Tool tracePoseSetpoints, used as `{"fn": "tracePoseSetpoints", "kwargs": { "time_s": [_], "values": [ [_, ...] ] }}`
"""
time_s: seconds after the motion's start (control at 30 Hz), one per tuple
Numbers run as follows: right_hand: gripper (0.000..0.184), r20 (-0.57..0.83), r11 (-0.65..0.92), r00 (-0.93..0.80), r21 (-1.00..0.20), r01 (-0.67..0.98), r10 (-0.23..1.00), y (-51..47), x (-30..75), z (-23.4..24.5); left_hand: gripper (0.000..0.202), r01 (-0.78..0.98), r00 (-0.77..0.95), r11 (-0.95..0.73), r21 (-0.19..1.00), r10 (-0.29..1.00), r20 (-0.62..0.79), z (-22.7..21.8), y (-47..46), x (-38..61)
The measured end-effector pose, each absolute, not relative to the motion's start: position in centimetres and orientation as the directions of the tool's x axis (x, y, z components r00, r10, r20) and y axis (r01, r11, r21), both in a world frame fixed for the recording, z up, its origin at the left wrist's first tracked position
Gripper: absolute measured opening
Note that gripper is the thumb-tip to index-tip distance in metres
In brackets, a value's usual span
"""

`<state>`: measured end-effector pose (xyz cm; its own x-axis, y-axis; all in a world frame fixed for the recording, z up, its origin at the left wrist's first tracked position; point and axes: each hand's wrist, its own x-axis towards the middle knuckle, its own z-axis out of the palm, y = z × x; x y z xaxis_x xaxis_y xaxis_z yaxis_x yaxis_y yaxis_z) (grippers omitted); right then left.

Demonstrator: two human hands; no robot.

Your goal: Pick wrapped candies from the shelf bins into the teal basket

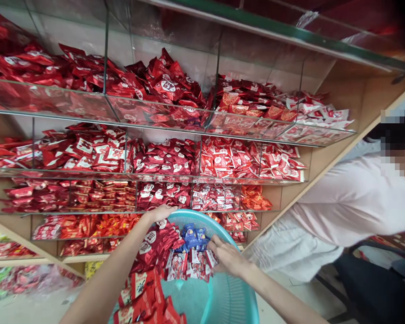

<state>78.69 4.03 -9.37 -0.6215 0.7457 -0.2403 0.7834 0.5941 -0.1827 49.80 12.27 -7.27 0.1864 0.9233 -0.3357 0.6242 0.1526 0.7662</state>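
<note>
A teal plastic basket (pixel 229 297) sits low in front of me, holding dark red sachets (pixel 151 252), white-and-red sachets (pixel 192 265) and a few blue ones (pixel 194 236). My left hand (pixel 160 212) grips the basket's far rim, fingers curled over it. Inside the basket my right hand (pixel 227 258) rests on the white-and-red sachets, fingers bent down among them; I cannot make out whether it holds any.
Glass-fronted shelf bins (pixel 175 117) packed with red snack packets rise in several tiers ahead. A person in a pale pink top (pixel 351 202) bends down at the right. Green and mixed packets (pixel 0 279) lie at lower left.
</note>
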Motion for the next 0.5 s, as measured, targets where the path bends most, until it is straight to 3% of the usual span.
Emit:
{"fn": "tracePoseSetpoints", "kwargs": {
  "time_s": [0.2, 0.3, 0.43, 0.5],
  "values": [
    [0.055, -0.246, 0.546, -0.572, -0.17, 0.82, 0.782, 4.0, 78.1, -9.7, 0.047, 0.622, 0.195, 0.142, 0.77, 0.925, -0.328, -7.1, 12.2, 49.8],
    [0.059, -0.233, 0.525, -0.572, -0.234, 0.818, 0.786, 4.1, 78.1, -9.1, 0.049, 0.62, 0.191, 0.146, 0.771, 0.925, -0.328, -7.1, 12.1, 49.9],
    [0.047, -0.069, 0.436, -0.542, -0.511, 0.74, 0.838, 6.7, 78.2, -7.2, 0.051, 0.622, 0.178, 0.16, 0.767, 0.924, -0.338, -7.1, 12.2, 49.9],
    [0.035, 0.022, 0.281, -0.385, -0.722, 0.632, 0.923, 9.1, 77.8, -6.6, 0.053, 0.618, 0.177, 0.167, 0.768, 0.923, -0.343, -7.1, 12.1, 49.9]
  ]
}}
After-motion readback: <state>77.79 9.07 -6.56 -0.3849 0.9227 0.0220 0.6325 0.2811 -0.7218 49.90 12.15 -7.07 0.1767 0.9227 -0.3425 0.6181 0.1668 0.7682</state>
